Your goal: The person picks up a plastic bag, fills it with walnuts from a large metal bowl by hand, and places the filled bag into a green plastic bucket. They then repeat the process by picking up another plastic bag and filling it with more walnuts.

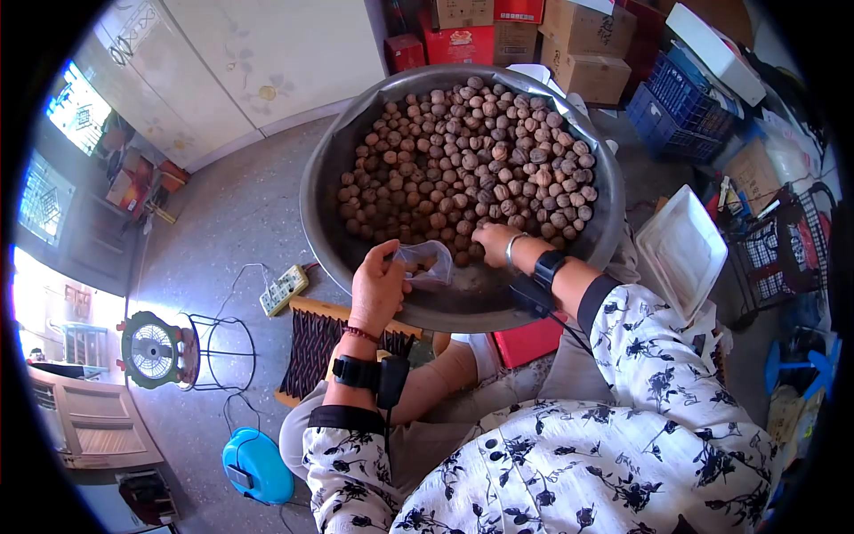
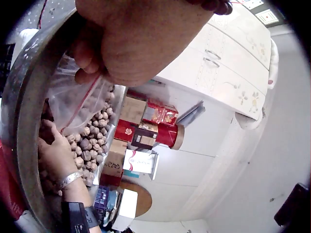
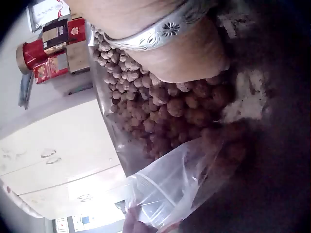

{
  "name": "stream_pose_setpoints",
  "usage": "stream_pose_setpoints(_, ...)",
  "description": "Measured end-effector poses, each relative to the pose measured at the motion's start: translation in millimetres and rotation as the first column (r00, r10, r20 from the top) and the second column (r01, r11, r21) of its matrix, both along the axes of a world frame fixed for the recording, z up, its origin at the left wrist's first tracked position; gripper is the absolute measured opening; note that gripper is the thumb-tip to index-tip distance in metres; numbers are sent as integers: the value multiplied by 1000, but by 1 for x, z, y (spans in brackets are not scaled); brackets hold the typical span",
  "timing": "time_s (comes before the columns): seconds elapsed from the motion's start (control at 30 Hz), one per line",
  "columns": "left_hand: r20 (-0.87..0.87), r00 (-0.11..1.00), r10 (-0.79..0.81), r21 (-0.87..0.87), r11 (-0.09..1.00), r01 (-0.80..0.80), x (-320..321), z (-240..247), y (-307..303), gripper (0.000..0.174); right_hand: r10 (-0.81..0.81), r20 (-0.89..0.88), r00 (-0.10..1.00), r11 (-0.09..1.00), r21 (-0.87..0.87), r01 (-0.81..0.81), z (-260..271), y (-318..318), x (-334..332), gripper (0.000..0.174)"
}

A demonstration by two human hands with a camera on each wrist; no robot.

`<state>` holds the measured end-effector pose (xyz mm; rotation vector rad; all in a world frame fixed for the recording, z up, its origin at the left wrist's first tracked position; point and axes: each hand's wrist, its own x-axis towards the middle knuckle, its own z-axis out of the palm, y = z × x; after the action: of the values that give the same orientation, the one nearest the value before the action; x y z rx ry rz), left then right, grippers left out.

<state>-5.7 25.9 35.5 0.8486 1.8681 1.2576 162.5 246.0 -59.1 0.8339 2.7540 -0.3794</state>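
A wide metal basin [image 1: 316, 200] holds a heap of walnuts [image 1: 463, 142]. At its near side the left hand [image 1: 375, 289] pinches the edge of a clear plastic bag [image 1: 427, 264], which has a red strip along its mouth in the left wrist view. Some brown walnuts show in or behind the bag [image 3: 167, 187]; which, I cannot tell. The right hand [image 1: 495, 242], with a silver bangle at the wrist, reaches to the near edge of the heap, to the right of the bag. Its fingertips are hidden, so whether it grips a walnut cannot be seen.
Cardboard boxes [image 1: 592, 44] and blue crates [image 1: 680, 102] stand behind the basin. To the right lies a white tray [image 1: 683, 249]. A power strip [image 1: 285, 290], a woven stool [image 1: 307, 347], a small fan [image 1: 153, 351] and a blue object [image 1: 260, 465] are at the left.
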Motion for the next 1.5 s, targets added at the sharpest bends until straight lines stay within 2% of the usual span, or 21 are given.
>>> stream_pose_setpoints(0.07, -4, 1000, 4, -4, 1000, -4, 2, 2, 0, 39, 2, 75, 997, 998, -59, 3, 2, -3, 0, 43)
stream_pose_setpoints(0.17, -23, 1000, 10, -20, 1000, -10, 3, 3, 1, 36, 45, 129, 991, 994, -109, -30, 38, -21, 0, 46)
stream_pose_setpoints(0.33, -44, 999, 24, -15, 1000, -24, -3, -17, 5, 31, 104, 155, 982, 985, -153, -80, 7, -12, -2, 48)
stream_pose_setpoints(0.4, -356, 933, 46, 66, 998, -24, -7, -29, 7, 33, 129, 146, 981, 983, -152, -107, 5, -14, -2, 48)
stream_pose_setpoints(0.43, -356, 933, 46, 67, 997, -24, -6, -28, 6, 33, 131, 150, 980, 980, -167, -105, 7, -16, -3, 49)
stream_pose_setpoints(0.5, -540, 839, 74, 112, 994, -15, -2, -23, 6, 38, 133, 153, 979, 978, -180, -105, 8, -17, -3, 49)
stream_pose_setpoints(0.53, -540, 838, 75, 113, 993, -16, -2, -24, 7, 38, 161, 142, 977, 971, -201, -131, 7, -17, -3, 51)
stream_pose_setpoints(0.6, -646, 756, 104, 175, 984, 15, -1, -23, 9, 39, 190, 130, 973, 963, -220, -158, 6, -17, -3, 53)
stream_pose_setpoints(0.8, -580, 814, 12, 108, 992, 63, 0, -18, 7, 38, 193, 135, 972, 946, -288, -147, 4, -19, -4, 61)
stream_pose_setpoints(0.9, -607, 793, 52, 142, 989, 44, 1, -23, 9, 37, 214, 171, 962, 941, -301, -156, 2, -20, -5, 62)
stream_pose_setpoints(1.0, -548, 836, 32, 138, 989, 53, 7, -13, 8, 30, 262, 130, 956, 918, -340, -205, -10, -18, -5, 60)
stream_pose_setpoints(1.1, -600, 800, -26, 93, 990, 102, 6, -9, 7, 33, 293, 73, 953, 888, -391, -243, -16, -17, -4, 58)
stream_pose_setpoints(1.17, -571, 818, -68, 50, 992, 117, 4, -8, 8, 36, 236, 135, 962, 878, -454, -151, -17, -18, -5, 58)
stream_pose_setpoints(1.27, -502, 858, -106, -15, 993, 114, 6, -1, 9, 38, 248, 210, 946, 834, -543, -98, -15, -18, -8, 56)
stream_pose_setpoints(1.33, -464, 881, -97, -33, 995, 92, 8, 1, 9, 37, 238, 165, 957, 814, -571, -104, -19, -17, -7, 55)
stream_pose_setpoints(1.4, -472, 881, -31, 134, 985, 107, 9, -2, 8, 28, 227, 119, 967, 792, -600, -112, -13, -17, -7, 55)
stream_pose_setpoints(1.47, -478, 875, -71, 95, 987, 132, 6, -3, 9, 26, 24, 134, 991, 657, -749, 85, 13, -22, -9, 45)
stream_pose_setpoints(1.5, -484, 868, -116, 51, 986, 160, 4, -3, 9, 25, 27, 135, 990, 662, -745, 84, 16, -21, -9, 45)
